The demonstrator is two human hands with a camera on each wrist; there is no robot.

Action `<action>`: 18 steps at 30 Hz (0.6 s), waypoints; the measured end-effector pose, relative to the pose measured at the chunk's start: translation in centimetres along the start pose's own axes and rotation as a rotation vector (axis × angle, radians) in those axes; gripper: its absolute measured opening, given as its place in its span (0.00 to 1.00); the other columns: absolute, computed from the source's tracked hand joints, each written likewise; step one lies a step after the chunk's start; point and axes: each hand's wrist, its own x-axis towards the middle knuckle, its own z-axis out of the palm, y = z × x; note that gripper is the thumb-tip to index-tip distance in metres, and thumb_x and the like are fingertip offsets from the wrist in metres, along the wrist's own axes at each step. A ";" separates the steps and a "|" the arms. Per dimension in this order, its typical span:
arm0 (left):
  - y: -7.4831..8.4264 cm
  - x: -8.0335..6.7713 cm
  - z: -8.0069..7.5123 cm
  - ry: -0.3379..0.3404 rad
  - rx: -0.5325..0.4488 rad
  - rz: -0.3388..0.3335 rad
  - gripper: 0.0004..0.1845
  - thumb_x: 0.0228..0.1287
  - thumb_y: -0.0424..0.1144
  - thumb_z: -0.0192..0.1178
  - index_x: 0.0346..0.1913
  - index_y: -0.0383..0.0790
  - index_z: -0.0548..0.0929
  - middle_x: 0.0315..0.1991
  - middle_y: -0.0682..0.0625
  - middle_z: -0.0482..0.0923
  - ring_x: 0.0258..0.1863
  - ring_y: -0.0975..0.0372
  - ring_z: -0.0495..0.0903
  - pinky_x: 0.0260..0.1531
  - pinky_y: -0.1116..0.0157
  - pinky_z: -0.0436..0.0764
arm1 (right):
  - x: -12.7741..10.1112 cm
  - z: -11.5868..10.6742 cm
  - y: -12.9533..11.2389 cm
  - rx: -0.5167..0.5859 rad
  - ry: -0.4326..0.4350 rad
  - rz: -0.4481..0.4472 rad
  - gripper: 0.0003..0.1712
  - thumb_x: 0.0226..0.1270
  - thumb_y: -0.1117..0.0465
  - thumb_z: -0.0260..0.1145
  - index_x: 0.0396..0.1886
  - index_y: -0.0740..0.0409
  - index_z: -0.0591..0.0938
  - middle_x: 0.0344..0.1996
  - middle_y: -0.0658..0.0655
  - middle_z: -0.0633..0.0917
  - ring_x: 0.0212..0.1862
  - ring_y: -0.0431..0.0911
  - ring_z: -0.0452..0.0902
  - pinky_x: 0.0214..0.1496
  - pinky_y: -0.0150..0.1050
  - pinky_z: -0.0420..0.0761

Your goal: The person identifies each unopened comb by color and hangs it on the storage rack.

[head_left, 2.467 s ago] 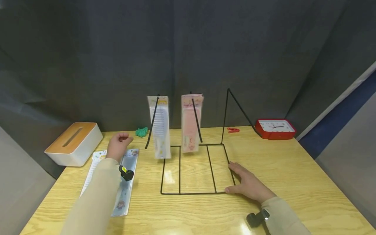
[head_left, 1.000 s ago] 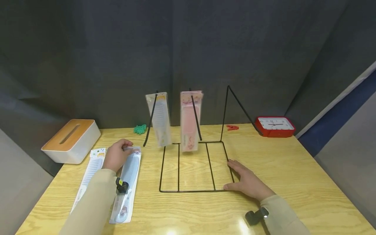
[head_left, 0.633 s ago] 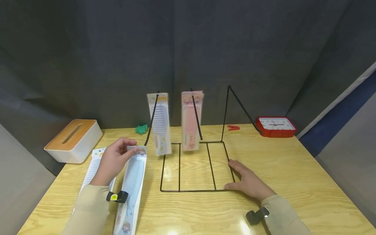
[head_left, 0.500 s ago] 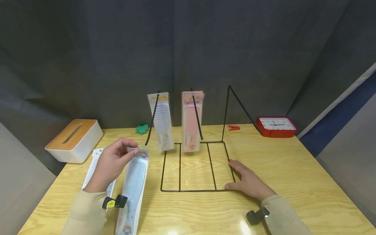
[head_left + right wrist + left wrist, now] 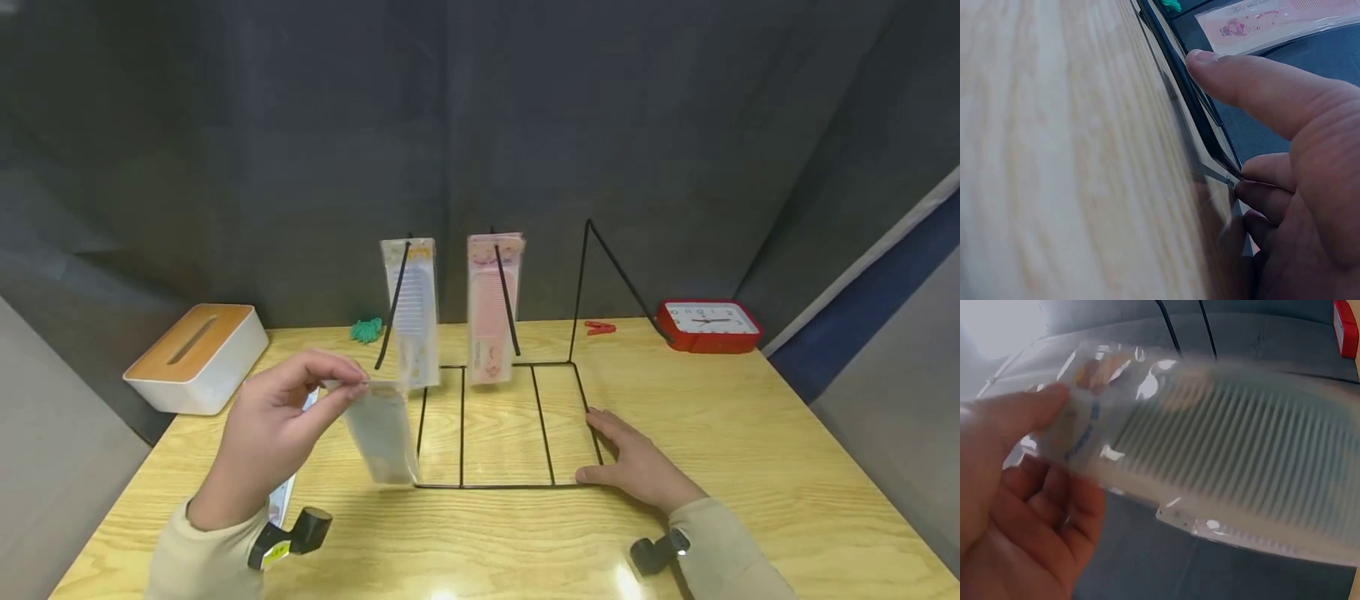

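My left hand (image 5: pixel 273 417) pinches the top end of a clear-packaged comb (image 5: pixel 384 437) between thumb and fingers. The package hangs tilted at the left front of a black wire display rack (image 5: pixel 502 487), clear of the table. Up close in the left wrist view, the comb's pale blue-green teeth (image 5: pixel 1210 437) show through the plastic. My right hand (image 5: pixel 637 467) rests at the rack's front right corner, thumb at the front bar, other fingers at the side bar. Packaged blue combs (image 5: pixel 412 317) and pink combs (image 5: pixel 491 308) hang from two rack hooks.
Another packaged comb (image 5: pixel 281 500) lies on the table, mostly hidden by my left hand. A tissue box (image 5: pixel 202 392) stands at left. Behind the rack are a green bundle (image 5: pixel 366 331) and a red clip (image 5: pixel 600 328). A red clock (image 5: pixel 708 327) stands right, beside the bare third hook (image 5: pixel 622 279).
My left hand has picked up the packaged comb from the table and brought it rightward, toward the rack. The package has swung to hang below the hand. My right hand stays at the rack's corner.
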 end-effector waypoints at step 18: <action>1.2 1.9 1.6 0.088 0.041 -0.067 0.08 0.61 0.21 0.66 0.41 0.32 0.86 0.35 0.48 0.85 0.30 0.63 0.78 0.32 0.71 0.76 | -0.1 0.0 0.3 0.027 0.009 -0.008 0.59 0.54 0.38 0.76 0.77 0.62 0.61 0.78 0.64 0.58 0.78 0.65 0.46 0.72 0.66 0.51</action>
